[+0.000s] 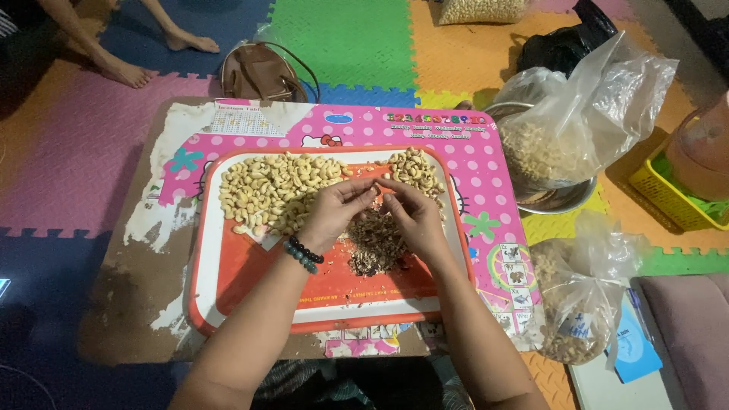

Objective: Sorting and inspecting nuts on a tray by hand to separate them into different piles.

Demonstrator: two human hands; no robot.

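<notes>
Head view: pink table [486,178], foam mats [342,38]

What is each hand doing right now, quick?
Left hand: fingers pinched together over the husk pile; contents cannot be told.
Right hand: the same, fingertips meeting the left's.

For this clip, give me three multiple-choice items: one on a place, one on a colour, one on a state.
1. Where does the big pile of pale peeled cashews lie on the orange tray?
A. far left part
B. near right corner
C. off the tray

2. What colour is the bead bracelet on the left wrist?
A. white
B. dark
C. yellow

3. How do the left hand and right hand stand?
A. flat on the floor
B. fingertips brought together over the brown husk heap
C. gripping the tray rim

Answers: 1 A, the nuts fill the far left part; 2 B, the beads look black and dark green; 3 B, both hands meet above the husks.
</notes>
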